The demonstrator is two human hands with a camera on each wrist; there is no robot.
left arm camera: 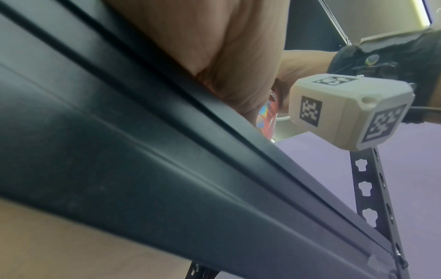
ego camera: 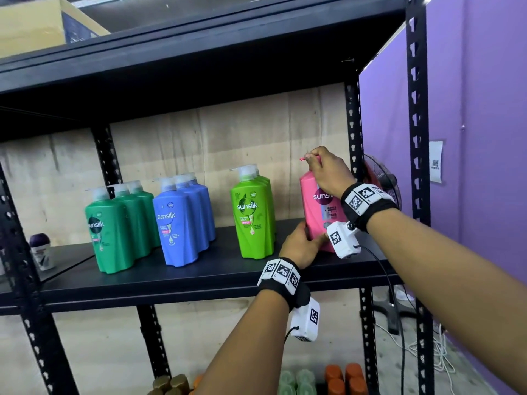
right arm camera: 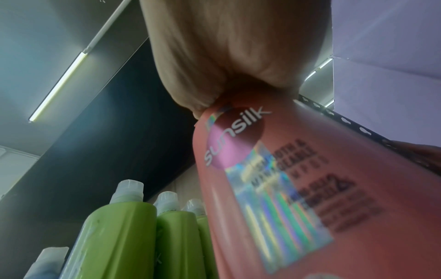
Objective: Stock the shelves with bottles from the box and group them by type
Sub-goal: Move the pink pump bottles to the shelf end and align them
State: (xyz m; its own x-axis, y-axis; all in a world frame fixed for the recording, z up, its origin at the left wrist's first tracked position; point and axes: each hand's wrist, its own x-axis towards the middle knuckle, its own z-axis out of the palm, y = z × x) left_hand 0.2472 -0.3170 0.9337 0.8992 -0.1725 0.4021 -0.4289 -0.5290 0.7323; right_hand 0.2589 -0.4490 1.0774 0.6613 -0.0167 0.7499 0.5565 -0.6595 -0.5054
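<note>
Head view, right hand [ego camera: 328,172] gripping pink bottle [ego camera: 315,212] pump, left hand [ego camera: 299,248] curled round its base, lime bottles [ego camera: 252,215] just left of both hands

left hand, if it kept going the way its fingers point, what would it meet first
The left hand already touches the pink bottle at its base, so that comes first. Beyond it stand the rack's rear post and the cardboard backing, though depth is unclear.
</note>
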